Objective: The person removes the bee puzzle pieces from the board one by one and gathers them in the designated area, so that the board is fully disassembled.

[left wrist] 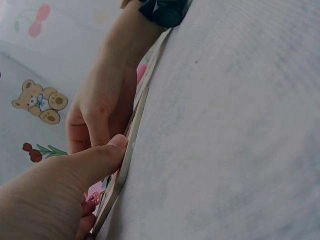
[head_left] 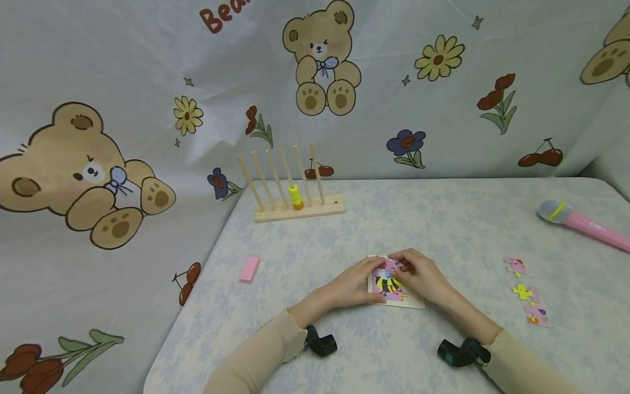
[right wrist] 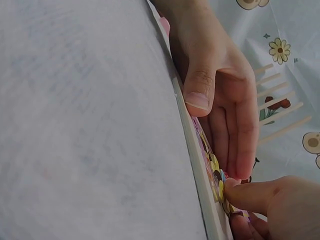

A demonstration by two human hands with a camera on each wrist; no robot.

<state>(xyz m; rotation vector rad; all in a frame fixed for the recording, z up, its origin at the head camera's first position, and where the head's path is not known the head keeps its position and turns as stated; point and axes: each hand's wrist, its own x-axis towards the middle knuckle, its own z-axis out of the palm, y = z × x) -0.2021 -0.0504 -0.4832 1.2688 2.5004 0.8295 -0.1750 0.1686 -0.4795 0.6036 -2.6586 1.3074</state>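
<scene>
A small jigsaw board [head_left: 416, 302] with a bee picture on pink lies flat on the table between the two hands. Spanning its left side, my left hand [head_left: 354, 284] grips the board, its thumb on the near edge and its fingers toward the far edge. My right hand [head_left: 424, 276] reaches over the board's right side. Its thumb and fingers pinch a jigsaw piece [right wrist: 222, 191] with yellow and black on it, tilted against the picture. The fingers partly hide the upper right of the picture. A pale strip of bare board shows at the lower right.
Several loose jigsaw pieces [head_left: 536, 316] lie to the right. Farther right is a pink toy microphone [head_left: 590, 225]. A wooden peg rack [head_left: 300, 212] with yellow and orange beads stands at the back left, and a pink block [head_left: 249, 269] lies nearer on the left.
</scene>
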